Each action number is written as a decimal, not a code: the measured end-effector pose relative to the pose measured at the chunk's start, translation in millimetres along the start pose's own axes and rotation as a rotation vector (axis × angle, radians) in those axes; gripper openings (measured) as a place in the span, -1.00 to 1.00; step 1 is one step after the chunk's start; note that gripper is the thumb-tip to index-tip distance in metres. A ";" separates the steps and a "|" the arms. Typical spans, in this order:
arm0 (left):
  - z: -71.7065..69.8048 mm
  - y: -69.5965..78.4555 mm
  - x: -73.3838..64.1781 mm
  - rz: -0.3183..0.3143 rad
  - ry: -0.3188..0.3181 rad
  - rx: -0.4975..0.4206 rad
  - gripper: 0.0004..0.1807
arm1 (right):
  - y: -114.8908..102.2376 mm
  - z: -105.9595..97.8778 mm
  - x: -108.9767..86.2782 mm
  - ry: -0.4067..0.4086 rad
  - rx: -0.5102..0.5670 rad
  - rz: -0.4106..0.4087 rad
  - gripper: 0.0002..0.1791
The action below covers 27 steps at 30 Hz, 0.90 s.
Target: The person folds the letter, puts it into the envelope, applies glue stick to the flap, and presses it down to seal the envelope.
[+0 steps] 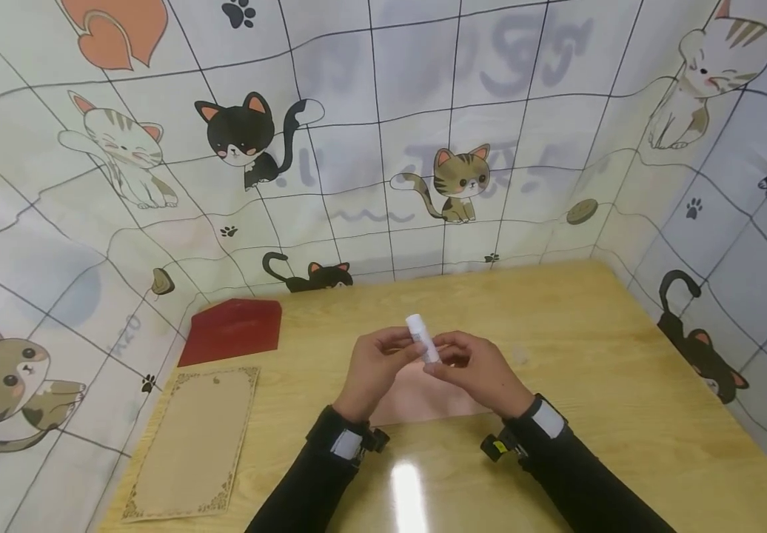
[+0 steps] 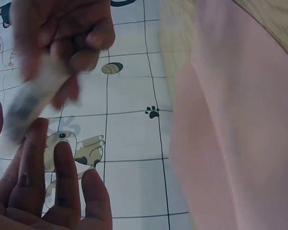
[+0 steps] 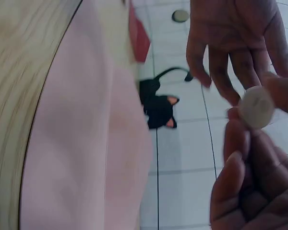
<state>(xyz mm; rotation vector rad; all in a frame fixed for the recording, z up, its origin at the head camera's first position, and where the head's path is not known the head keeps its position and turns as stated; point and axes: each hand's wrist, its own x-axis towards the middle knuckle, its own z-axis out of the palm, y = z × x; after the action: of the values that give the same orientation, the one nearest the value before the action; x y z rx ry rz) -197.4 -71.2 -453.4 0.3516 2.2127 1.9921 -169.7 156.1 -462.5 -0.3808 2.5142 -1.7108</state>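
A white glue stick (image 1: 423,337) is raised over the pink envelope (image 1: 423,398), tilted, between my two hands. My left hand (image 1: 375,370) pinches it between thumb and index finger, with the other fingers spread out in the left wrist view. From the other side my right hand (image 1: 487,374) pinches the lower end with thumb and fingertips. The stick is blurred in the left wrist view. Its round end faces the camera in the right wrist view. Under both hands the pink envelope lies on the table, its flap edge showing.
A red envelope (image 1: 233,330) lies at the table's back left. In front of it is a tan sheet of bordered letter paper (image 1: 190,444). A small translucent piece (image 1: 520,356) lies right of my right hand. Cat-print cloth (image 1: 383,185) walls the wooden table (image 1: 623,414).
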 end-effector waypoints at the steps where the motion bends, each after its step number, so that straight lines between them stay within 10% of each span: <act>1: -2.0 -0.1 -0.2 -0.004 0.013 0.022 -0.65 | 1.1 -3.3 -0.9 0.019 -0.074 0.009 -0.55; 14: -46.9 2.5 -1.1 -0.029 0.168 0.061 -0.72 | 31.8 -44.9 -28.0 0.083 -0.659 0.284 -0.64; 27: -48.4 0.0 -0.5 -0.033 0.189 0.091 -0.74 | 46.2 -50.4 -35.8 0.199 -0.777 0.365 -0.66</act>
<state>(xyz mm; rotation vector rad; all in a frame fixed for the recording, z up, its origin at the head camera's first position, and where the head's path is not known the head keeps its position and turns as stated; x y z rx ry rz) -209.6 -117.8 -448.1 0.1409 2.4098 1.9866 -152.8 226.5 -489.0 0.2246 3.0539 -0.6294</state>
